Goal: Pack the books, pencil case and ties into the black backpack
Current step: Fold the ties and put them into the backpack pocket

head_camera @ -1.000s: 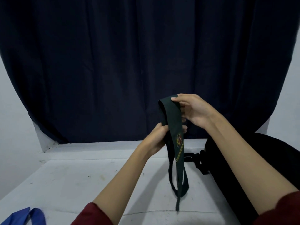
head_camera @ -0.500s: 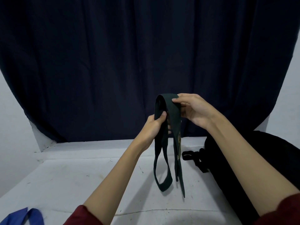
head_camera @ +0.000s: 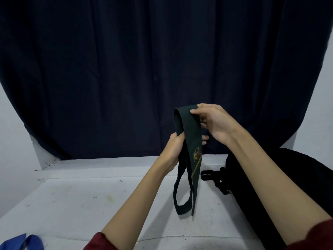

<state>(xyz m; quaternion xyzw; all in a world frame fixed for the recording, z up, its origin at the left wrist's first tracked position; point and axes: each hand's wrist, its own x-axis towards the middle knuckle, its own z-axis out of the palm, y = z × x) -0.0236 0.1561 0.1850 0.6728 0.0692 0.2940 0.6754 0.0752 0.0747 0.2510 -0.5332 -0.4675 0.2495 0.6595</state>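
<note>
I hold a dark green tie (head_camera: 189, 134) with a small embroidered crest up in front of me, folded over at the top. My right hand (head_camera: 214, 121) pinches the fold at the top. Lower down, my left hand (head_camera: 175, 148) grips the hanging strands, and a loop dangles down to the table. The black backpack (head_camera: 261, 177) lies at the right on the table, its strap (head_camera: 214, 177) trailing left. A blue tie (head_camera: 23, 243) shows at the bottom left corner. No books or pencil case are visible.
A white table (head_camera: 90, 195) with scuff marks spreads below my arms. A dark navy curtain (head_camera: 144, 69) hangs behind it, with white wall at both sides.
My left hand slid down the tie from just below the fold and now grips the strands lower. The hanging loop swung a little right. My right hand stayed at the fold.
</note>
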